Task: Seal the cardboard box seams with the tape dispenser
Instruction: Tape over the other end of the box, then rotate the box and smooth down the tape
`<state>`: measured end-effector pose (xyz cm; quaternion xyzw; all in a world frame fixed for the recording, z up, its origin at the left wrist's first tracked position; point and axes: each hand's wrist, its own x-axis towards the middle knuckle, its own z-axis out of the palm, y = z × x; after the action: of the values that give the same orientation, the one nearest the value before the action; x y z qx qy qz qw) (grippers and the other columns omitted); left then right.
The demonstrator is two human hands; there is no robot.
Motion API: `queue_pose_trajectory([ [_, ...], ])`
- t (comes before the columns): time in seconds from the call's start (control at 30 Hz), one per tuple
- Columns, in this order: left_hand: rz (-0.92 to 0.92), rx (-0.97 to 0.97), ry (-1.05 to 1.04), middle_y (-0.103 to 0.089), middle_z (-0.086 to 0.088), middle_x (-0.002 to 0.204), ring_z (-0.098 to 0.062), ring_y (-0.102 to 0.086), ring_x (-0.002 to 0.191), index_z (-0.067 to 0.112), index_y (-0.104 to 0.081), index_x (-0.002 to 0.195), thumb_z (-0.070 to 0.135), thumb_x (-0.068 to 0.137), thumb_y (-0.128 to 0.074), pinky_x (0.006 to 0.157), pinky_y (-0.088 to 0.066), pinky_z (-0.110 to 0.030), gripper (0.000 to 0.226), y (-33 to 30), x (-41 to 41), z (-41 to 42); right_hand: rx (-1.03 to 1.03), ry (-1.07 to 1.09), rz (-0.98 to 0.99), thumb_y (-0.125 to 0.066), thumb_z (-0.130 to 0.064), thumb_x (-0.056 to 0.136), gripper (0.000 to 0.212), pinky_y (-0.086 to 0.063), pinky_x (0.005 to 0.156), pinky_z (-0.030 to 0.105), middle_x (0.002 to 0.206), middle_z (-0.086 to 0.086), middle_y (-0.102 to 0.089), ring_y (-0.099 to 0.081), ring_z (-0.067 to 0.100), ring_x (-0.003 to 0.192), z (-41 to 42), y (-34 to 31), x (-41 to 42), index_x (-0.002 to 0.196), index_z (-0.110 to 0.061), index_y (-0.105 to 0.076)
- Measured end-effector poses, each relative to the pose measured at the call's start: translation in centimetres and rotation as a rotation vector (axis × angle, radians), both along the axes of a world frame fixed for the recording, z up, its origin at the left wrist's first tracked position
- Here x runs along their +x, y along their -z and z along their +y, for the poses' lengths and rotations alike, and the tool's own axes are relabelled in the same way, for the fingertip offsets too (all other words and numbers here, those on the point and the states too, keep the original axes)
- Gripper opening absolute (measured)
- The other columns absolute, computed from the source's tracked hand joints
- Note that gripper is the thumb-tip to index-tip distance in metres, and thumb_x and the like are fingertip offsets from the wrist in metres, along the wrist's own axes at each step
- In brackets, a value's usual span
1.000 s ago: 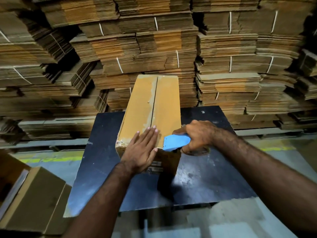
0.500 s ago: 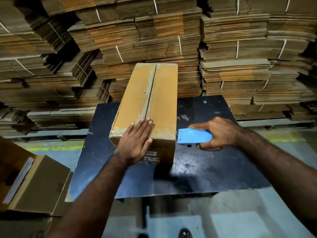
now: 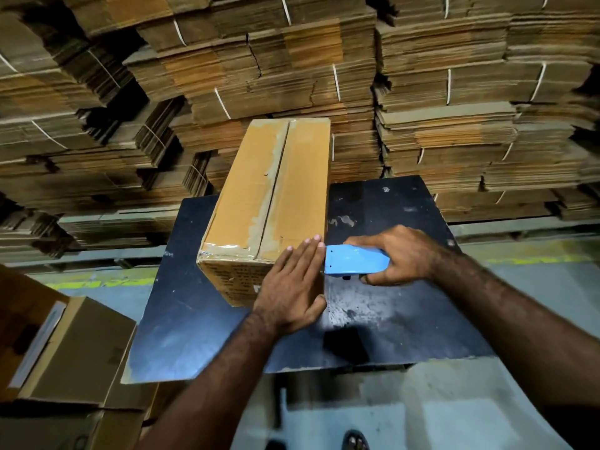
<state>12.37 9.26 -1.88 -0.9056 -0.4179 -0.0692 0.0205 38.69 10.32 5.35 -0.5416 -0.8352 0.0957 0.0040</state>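
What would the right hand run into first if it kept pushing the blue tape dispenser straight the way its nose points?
Most likely the left hand, pressed flat over the near right corner of the cardboard box. The tape dispenser in the right hand points left, its tip apparently touching those fingers.

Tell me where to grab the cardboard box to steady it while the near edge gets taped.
Press a flat palm on the cardboard box top at its near right corner, coming from the near side, as the left hand does. The long box stands on the black table, and its top offers flat bearing.
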Motion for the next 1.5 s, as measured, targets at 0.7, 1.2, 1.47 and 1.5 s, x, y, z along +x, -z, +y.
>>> queue_pose_trajectory([
  [0.7,-0.158,-0.033,-0.037,-0.035,-0.008,0.159,-0.026,-0.035,0.146,0.008,-0.039,0.151,-0.013,0.057,-0.076,0.117,-0.023,-0.041,0.103,0.0,0.2,0.9,0.019,0.120,-0.439,-0.066,-0.066,0.071,0.057,-0.046,0.065,0.030,0.081,-0.005,-0.054,-0.056,0.019,0.075,-0.6,-2.3,-6.9,0.115,-0.030,-0.061],
  [1.2,-0.220,-0.108,-0.060,-0.015,0.001,0.166,-0.017,-0.013,0.153,0.015,-0.022,0.158,0.000,0.069,-0.075,0.119,0.001,-0.030,0.104,-0.6,2.3,0.5,-0.142,0.897,-0.015,-0.047,-0.051,0.091,0.066,-0.046,0.088,0.040,0.128,0.015,-0.054,-0.059,0.035,0.111,-8.0,12.7,-3.6,0.147,-0.020,-0.030],
  [1.47,-0.261,-0.053,-0.053,-0.030,-0.005,0.162,-0.022,-0.028,0.149,0.010,-0.035,0.153,-0.008,0.062,-0.077,0.118,-0.008,-0.033,0.102,0.6,2.0,1.0,-0.157,0.968,-0.182,-0.050,-0.019,0.090,0.070,-0.050,0.086,0.044,0.129,0.026,-0.054,-0.057,0.035,0.112,-8.2,19.5,-4.6,0.153,-0.006,-0.025],
  [1.5,-0.260,-0.054,-0.053,-0.030,-0.005,0.162,-0.022,-0.028,0.149,0.009,-0.035,0.153,-0.008,0.061,-0.078,0.119,-0.010,-0.034,0.103,0.7,2.1,1.0,-0.174,0.969,-0.195,-0.049,-0.022,0.093,0.070,-0.049,0.087,0.042,0.133,0.025,-0.052,-0.056,0.033,0.115,-8.3,20.0,-4.7,0.154,-0.007,-0.020],
])
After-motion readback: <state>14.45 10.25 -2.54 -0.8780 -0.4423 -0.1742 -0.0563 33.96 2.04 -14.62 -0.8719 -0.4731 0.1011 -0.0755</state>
